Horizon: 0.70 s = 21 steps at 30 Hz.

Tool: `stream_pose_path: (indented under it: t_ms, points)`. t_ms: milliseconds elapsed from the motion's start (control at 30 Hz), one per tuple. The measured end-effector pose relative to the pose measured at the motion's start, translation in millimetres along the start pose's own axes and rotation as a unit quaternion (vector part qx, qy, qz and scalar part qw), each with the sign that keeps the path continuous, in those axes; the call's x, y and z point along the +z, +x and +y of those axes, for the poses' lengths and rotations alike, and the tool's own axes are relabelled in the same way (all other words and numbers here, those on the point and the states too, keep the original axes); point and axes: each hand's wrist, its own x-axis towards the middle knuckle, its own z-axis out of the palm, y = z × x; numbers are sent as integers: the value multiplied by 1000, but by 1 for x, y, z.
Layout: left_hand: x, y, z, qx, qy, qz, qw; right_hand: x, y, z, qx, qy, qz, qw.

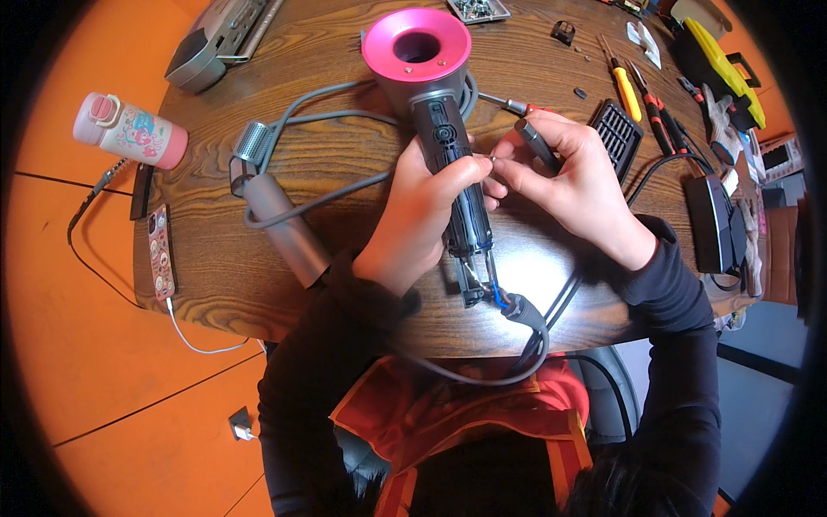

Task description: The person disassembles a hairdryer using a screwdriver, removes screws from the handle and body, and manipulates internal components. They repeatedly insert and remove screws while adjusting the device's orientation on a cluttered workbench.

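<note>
A hair dryer [438,95] with a pink ring-shaped head lies over the table, its handle opened so black inner parts and wires show. My left hand [422,202] is closed around that handle, thumb across its front. In my right hand [568,172] sits a slim dark screwdriver [537,145], its shaft end not visible. The right thumb and fingertip pinch together beside the handle, near my left thumb; anything tiny between them is too small to make out. Blue and other wires [498,293] run from the handle's lower end into a grey cord [530,314].
A grey tube-shaped cover [280,220] and perforated filter [252,142] lie left, with cord looping around them. Farther left are a bottle [138,131] and phone [161,254]. On the right lie a bit case [616,138], yellow-handled screwdriver [626,93], pliers [655,116] and black box [717,224].
</note>
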Motion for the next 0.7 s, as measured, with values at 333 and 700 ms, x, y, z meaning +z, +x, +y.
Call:
stream_pose_path:
  t_ms: [333, 700]
  points:
    - [2, -1, 1, -1, -28, 11, 1000, -1, 2, 2, -57, -26, 4, 998]
    - [0, 0, 4, -19, -61, 28, 998, -19, 0, -5, 9, 65, 54, 996]
